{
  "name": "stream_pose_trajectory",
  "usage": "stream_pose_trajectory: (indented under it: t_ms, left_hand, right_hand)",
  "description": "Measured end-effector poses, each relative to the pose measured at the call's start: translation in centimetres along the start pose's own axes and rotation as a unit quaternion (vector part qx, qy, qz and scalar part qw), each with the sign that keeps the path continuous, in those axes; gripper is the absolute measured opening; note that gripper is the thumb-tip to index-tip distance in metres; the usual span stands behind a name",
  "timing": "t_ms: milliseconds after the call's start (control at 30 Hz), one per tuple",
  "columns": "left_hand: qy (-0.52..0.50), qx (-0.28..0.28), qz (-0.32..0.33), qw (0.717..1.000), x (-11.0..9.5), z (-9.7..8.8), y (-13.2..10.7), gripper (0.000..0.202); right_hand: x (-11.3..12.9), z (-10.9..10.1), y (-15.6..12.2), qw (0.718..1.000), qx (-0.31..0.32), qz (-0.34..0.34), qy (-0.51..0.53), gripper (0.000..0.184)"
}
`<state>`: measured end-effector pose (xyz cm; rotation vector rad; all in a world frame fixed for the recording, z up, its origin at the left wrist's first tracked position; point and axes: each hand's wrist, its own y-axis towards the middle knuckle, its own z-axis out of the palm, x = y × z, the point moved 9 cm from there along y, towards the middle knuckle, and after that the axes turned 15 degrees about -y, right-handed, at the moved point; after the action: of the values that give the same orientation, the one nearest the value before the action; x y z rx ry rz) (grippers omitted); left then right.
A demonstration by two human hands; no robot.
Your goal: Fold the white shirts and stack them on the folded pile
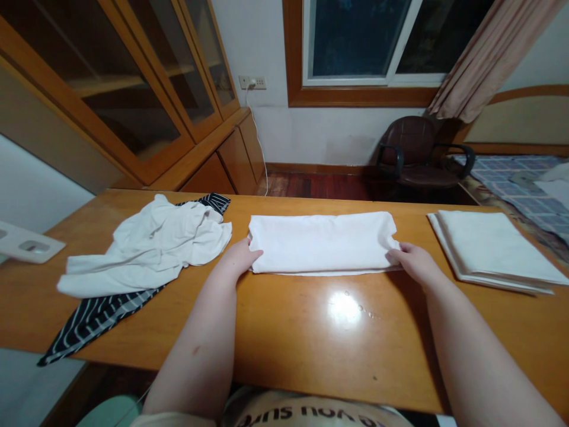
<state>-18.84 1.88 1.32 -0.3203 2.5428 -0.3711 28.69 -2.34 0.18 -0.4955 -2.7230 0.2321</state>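
Note:
A white cloth (322, 242), folded into a long strip, lies across the middle of the wooden table (311, 332). My left hand (240, 258) grips its left end with fingers closed around the edge. My right hand (411, 261) pinches the right end the same way. Both forearms reach forward over the table's near half.
A crumpled white garment (151, 249) lies on a black striped cloth (93, 317) at the left. A stack of folded white cloths (493, 249) sits at the right. A white object (26, 242) rests at the far left edge. A brown chair (418, 154) and a bed (524, 178) stand beyond.

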Motion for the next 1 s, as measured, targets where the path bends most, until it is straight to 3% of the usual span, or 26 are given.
stream_pose_trajectory:
  t_ms: [167, 367, 533, 633, 733, 900, 1000]
  left_hand:
    - [0.02, 0.008, -0.003, 1.0, 0.2, 0.2, 0.4, 0.038]
    - [0.016, -0.034, -0.012, 0.999, 0.9, -0.3, 1.0, 0.034]
    - [0.014, -0.019, -0.013, 1.0, 1.0, 0.0, 0.8, 0.031]
    - [0.013, -0.023, -0.012, 1.0, 1.0, 0.0, 0.7, 0.031]
    - [0.011, -0.02, -0.009, 1.0, 0.9, 0.1, 0.9, 0.03]
    - [0.009, -0.032, -0.022, 0.999, 0.8, -0.1, 0.5, 0.031]
    - [0.018, -0.111, -0.004, 0.994, -0.4, -1.4, -0.6, 0.041]
  right_hand:
    - [-0.3, 0.2, 0.0, 1.0, 0.012, 0.012, 0.003, 0.023]
    - [-0.1, -0.3, 0.0, 0.999, -0.005, 0.013, -0.046, 0.021]
    - [-0.6, -0.5, 0.3, 0.999, -0.02, 0.025, -0.042, 0.017]
    - [-1.2, -0.1, 0.4, 0.998, -0.014, 0.058, -0.003, 0.043]
    - [-1.2, 0.3, 0.7, 0.999, -0.004, 0.048, -0.025, 0.067]
    - [-1.2, 0.4, 1.0, 0.997, -0.018, 0.019, -0.078, 0.066]
    - [-0.9, 0.2, 0.8, 0.995, -0.031, 0.018, -0.094, 0.063]
